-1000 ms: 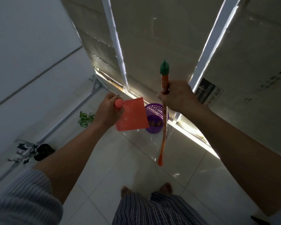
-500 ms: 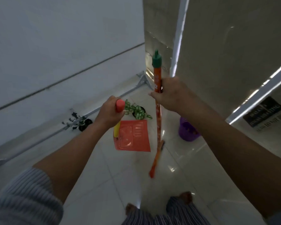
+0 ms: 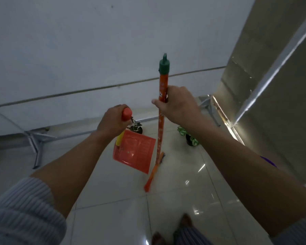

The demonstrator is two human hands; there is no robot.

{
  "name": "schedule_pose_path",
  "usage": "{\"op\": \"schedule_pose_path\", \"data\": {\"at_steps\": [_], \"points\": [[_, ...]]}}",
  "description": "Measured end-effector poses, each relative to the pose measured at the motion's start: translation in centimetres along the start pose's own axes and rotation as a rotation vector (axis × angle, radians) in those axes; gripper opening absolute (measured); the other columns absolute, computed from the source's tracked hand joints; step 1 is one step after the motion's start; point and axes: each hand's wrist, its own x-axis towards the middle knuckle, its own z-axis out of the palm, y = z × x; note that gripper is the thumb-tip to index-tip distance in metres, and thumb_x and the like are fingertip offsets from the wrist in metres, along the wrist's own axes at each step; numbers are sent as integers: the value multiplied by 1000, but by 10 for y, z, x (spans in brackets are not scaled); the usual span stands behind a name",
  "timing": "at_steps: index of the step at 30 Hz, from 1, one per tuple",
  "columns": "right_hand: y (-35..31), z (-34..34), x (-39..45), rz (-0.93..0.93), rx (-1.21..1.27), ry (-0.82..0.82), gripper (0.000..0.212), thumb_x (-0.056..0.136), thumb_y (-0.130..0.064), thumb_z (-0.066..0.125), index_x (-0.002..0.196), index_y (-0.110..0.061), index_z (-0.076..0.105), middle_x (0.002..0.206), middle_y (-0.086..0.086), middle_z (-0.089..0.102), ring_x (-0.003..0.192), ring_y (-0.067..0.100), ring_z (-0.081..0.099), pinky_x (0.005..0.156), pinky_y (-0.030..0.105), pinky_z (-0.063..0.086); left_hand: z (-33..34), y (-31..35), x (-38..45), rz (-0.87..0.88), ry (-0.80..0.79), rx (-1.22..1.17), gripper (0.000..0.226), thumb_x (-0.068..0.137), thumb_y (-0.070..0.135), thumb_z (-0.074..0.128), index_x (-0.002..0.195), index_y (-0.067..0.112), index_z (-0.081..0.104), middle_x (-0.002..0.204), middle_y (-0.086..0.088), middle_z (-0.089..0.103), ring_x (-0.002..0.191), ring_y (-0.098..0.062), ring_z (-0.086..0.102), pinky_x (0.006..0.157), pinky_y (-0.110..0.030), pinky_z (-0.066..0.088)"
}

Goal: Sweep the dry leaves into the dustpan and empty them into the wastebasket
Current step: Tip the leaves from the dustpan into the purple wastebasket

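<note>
My left hand [image 3: 113, 119] grips the red-tipped handle of an orange dustpan [image 3: 134, 151], which hangs above the tiled floor. My right hand [image 3: 177, 105] grips the orange, green-capped stick of a broom [image 3: 162, 121]; its orange head sits low near the floor beside the pan. Only a sliver of the purple wastebasket [image 3: 268, 161] shows behind my right forearm. I see no dry leaves on the floor.
Two small potted plants [image 3: 135, 127] [image 3: 190, 138] stand on the floor beyond the tools. A metal stand with legs [image 3: 36, 140] runs along the white wall. A blind-covered window [image 3: 272, 85] fills the right side. My bare feet [image 3: 170, 230] show at the bottom.
My view has swung left, away from the window and the wastebasket toward the white wall. The dustpan now hangs lower, facing the floor. Both hands keep their grips.
</note>
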Motion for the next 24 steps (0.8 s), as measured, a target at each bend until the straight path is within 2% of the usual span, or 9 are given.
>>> {"op": "schedule_pose_path", "data": {"at_steps": [4,9,15,19,21,24], "points": [[-41,36,41,-79,-17,-15,26,91,-46,67,89,-20,66,77,-1,70,74,22,69,75,39,59,-30,-54,7,-99,55,34,33,70,15,79,98,18,60,95,-3,64,85,-24,59,78,-38,52],[-85,83,98,-149,22,-96,24,92,-45,68,86,-24,60,75,-6,62,75,18,64,70,29,47,-59,-120,21,-226,128,90,33,72,14,79,99,16,59,96,-5,64,85,-24,58,78,-38,52],[-137,130,169,-223,68,-211,24,91,-44,69,92,-20,66,78,-4,66,76,18,69,74,33,57,-99,-191,29,-338,153,138,28,72,8,75,92,15,56,86,0,59,78,-21,55,69,-30,40],[-171,162,210,-276,101,-258,23,90,-42,72,92,-19,67,77,-4,66,73,17,69,73,33,58,-118,-236,36,-394,164,159,27,71,4,73,91,14,58,86,-2,62,77,-21,55,69,-29,41],[-188,180,229,-300,103,-265,23,90,-41,72,90,-19,66,75,-5,65,71,16,68,70,29,55,-127,-259,41,-411,159,165,25,72,3,71,91,13,58,85,-3,63,77,-21,56,68,-29,42],[-213,209,254,-330,114,-277,23,89,-39,74,86,-19,64,68,-8,60,65,13,63,58,18,42,-139,-300,49,-420,142,191,22,74,3,70,91,12,58,85,-4,63,77,-21,56,70,-30,45]]}}
